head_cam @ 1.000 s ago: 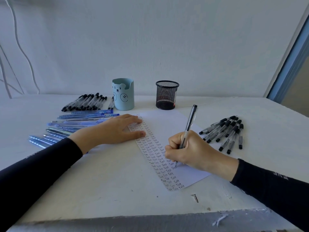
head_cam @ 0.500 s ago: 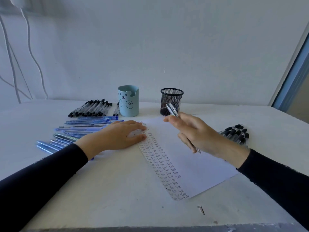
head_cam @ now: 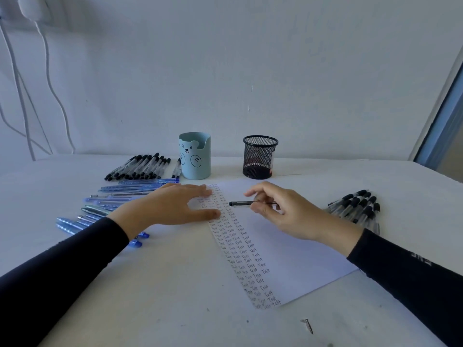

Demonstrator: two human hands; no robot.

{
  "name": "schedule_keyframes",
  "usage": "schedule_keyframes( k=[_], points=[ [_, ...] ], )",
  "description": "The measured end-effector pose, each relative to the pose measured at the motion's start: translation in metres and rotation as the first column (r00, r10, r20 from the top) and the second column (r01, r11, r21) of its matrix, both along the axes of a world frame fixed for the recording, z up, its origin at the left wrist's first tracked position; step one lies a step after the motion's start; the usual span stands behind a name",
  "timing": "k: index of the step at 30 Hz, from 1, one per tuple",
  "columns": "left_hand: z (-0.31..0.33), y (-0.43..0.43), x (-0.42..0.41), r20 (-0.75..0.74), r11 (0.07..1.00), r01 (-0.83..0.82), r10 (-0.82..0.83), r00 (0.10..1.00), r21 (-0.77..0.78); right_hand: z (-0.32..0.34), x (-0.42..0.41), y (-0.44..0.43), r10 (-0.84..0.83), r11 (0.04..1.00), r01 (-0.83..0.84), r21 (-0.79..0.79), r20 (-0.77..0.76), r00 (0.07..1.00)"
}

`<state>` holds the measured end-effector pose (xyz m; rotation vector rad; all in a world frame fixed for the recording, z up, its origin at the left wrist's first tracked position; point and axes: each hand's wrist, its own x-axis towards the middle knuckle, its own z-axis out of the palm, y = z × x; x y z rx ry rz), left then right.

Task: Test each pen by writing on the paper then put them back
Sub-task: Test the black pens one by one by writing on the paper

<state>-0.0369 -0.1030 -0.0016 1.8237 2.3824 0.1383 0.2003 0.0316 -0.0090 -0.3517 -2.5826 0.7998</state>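
Here, the right hand (head_cam: 288, 211) pinches a single pen (head_cam: 241, 203) between thumb and fingertips, holding it level just above the paper (head_cam: 288, 259), black end toward the left hand (head_cam: 175, 206), which lies flat with straight fingers on the sheet's left edge beside columns of the handwritten word "Test". The pen looks ready to go back among the others. It is best laid parallel to its row so that it cannot roll, and kept apart from the pile at the right, while the left hand pins the sheet. On the surface (head_cam: 162, 309): one sheet, two holders, a blue bear cup (head_cam: 195, 155) and a black mesh cup (head_cam: 259, 156), and three groups of pens: a black-capped row (head_cam: 140, 166) at back left, blue pens (head_cam: 120, 196) near the left arm, a black-capped pile (head_cam: 355, 207) at right, each roughly ten, too tightly packed for a firm count
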Motion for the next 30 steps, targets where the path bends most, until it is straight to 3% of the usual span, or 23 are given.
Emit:
schedule_keyframes(
  k=[6, 14, 21, 24, 26, 28, 30],
  points=[
    [-0.002, 0.006, 0.001, -0.051, 0.999, -0.043, 0.044, 0.998, 0.013, -0.007, -0.004, -0.001, 0.020, 0.999, -0.018, 0.035, -0.036, 0.999],
    [-0.009, 0.010, -0.019, 0.002, 0.997, -0.072, 0.072, 0.997, 0.030, -0.009, -0.004, 0.002, 0.038, 0.998, -0.034, 0.057, -0.074, 0.996],
    [-0.010, 0.007, -0.015, -0.029, 0.997, -0.017, 0.019, 0.999, 0.080, -0.011, -0.005, 0.007, 0.042, 0.988, -0.051, 0.144, 0.062, 0.997],
    [-0.012, 0.006, -0.011, -0.072, 0.979, 0.068, -0.055, 0.996, 0.193, 0.015, 0.013, 0.031, -0.072, 0.987, 0.041, 0.153, 0.203, 0.976],
    [-0.013, 0.008, -0.004, 0.002, 0.952, 0.109, -0.115, 0.993, 0.285, 0.030, 0.033, 0.046, -0.157, 0.986, 0.133, 0.104, 0.273, 0.949],
    [-0.016, 0.012, 0.006, 0.101, 0.930, 0.147, -0.190, 0.976, 0.336, 0.034, 0.050, 0.053, -0.212, 0.977, 0.211, 0.029, 0.254, 0.944],
    [-0.019, 0.014, 0.015, 0.109, 0.929, 0.201, -0.245, 0.963, 0.310, 0.032, 0.061, 0.054, -0.255, 0.965, 0.262, -0.009, 0.197, 0.947]
  ],
)
